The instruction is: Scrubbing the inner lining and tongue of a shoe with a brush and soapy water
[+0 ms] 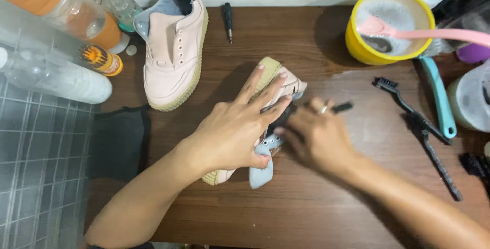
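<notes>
- We were in the scrubbing step: our left hand (232,131) lay flat with fingers spread over a pale pink shoe (275,83) tipped on its side at the centre of the frame, pinning it to the brown table (316,198).
- Our right hand (316,137), blurred, was closed around a dark brush (341,107) just right of the shoe, its handle end poking out past the knuckles.
- The shoe's grey tongue (261,170) hung out toward the lower centre, under our left thumb.
- The second pink shoe (173,55) stood upright at upper left, well apart.
- A yellow bowl (357,42) of sudsy water sat at upper right, a pink brush (429,33) resting across it.
- We judged the next move needed the shoe pressed steady while the bristles worked inside the opening.
</notes>
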